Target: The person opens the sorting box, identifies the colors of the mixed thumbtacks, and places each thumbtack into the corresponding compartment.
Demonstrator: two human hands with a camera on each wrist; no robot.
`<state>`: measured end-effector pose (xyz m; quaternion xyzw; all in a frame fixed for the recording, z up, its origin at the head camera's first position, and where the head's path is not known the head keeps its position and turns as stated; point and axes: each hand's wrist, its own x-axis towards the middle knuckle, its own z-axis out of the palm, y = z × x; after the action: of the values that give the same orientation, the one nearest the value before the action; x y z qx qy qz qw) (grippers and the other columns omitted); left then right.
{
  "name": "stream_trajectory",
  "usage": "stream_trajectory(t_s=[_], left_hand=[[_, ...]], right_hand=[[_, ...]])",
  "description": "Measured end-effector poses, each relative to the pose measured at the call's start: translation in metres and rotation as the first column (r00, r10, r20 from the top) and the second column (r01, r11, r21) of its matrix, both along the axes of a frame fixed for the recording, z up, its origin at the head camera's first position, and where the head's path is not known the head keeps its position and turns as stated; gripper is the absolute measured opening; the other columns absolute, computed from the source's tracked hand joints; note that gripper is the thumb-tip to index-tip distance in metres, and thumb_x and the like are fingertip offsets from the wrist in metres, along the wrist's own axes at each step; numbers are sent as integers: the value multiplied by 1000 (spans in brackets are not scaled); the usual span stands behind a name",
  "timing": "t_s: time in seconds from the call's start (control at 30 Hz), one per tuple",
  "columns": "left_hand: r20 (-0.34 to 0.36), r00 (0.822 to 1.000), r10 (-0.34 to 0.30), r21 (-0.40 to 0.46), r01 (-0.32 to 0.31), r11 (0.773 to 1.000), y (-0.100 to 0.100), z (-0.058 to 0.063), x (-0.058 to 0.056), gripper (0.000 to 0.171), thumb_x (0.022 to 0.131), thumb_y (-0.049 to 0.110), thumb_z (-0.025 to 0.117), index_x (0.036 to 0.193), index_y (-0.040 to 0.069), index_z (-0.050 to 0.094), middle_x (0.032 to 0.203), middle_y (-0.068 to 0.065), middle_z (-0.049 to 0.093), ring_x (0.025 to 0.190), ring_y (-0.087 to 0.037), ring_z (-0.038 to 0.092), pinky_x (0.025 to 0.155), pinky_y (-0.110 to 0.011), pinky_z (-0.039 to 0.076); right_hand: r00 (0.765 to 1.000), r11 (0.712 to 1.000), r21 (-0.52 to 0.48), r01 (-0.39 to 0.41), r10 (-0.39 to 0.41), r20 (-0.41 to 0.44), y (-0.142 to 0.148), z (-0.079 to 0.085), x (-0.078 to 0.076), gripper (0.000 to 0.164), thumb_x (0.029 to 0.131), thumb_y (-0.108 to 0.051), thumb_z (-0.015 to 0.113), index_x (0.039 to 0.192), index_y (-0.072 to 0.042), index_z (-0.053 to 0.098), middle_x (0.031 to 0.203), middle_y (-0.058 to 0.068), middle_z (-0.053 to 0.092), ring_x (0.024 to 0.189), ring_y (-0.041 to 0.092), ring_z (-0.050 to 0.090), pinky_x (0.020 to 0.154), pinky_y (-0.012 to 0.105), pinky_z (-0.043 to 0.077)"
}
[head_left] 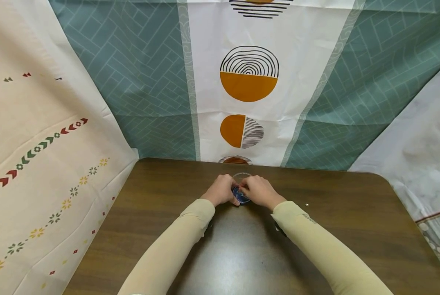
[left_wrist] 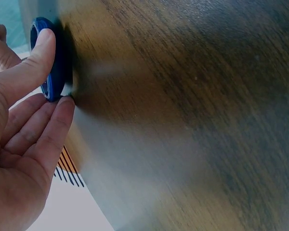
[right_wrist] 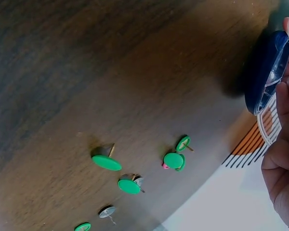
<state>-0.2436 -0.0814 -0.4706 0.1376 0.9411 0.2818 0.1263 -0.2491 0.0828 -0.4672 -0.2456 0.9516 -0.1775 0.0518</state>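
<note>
Left hand (head_left: 223, 189) and right hand (head_left: 259, 189) are held close together near the middle of the far edge of the surface (head_left: 227, 250), where a round blue container (right_wrist: 258, 72) is gripped between left thumb and fingers. Right fingers are bent over its opening; whether anything is pinched cannot be told. Shallow dark-blue walls are seen, with a clear round rim (head_left: 242, 173) just behind.

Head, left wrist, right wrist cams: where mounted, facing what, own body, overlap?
Head: worn on the head, facing forward and down at the table and hung cloth; left hand, right hand and sleeves show.
Left wrist: on that wrist, facing the table and, at left, the blue container; left hand shows, gripping it.
Right wrist: on that wrist, facing table and thumbtacks; right hand at right edge.
Both wrist views share the blue container and table.
</note>
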Motion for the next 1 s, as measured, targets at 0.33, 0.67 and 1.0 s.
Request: stream_trajectory(t_s=[0.33, 0.67, 1.0], left_hand=[[35, 999, 28, 12, -28, 1000, 3, 1, 3, 58, 58, 28, 89, 109, 9, 70, 103, 0, 72, 89, -11, 63, 85, -31, 52], [35, 998, 42, 21, -43, 999, 2, 1, 2, 59, 57, 27, 90, 110, 9, 70, 105, -1, 71, 91, -12, 62, 86, -31, 52], [55, 997, 53, 40, -55, 998, 1, -1, 0, 59, 57, 26, 90, 109, 8, 70, 105, -2, 71, 91, -13, 61, 88, -34, 51]], right_hand=[[1000, 1000, -9, 1, -1, -15, 14, 1, 0, 11, 87, -26, 65, 92, -20, 73, 84, -9, 69, 72, 5, 58, 68, 29, 52], [999, 999, -4, 32, -32, 11, 40, 16, 0, 12, 89, -27, 64, 95, -20, 72, 88, -8, 69, 70, 4, 59, 69, 31, 52], [997, 997, -4, 75, -75, -22, 83, 28, -2, 18, 91, -26, 61, 100, -17, 72, 95, -4, 72, 85, 13, 66, 74, 39, 52]])
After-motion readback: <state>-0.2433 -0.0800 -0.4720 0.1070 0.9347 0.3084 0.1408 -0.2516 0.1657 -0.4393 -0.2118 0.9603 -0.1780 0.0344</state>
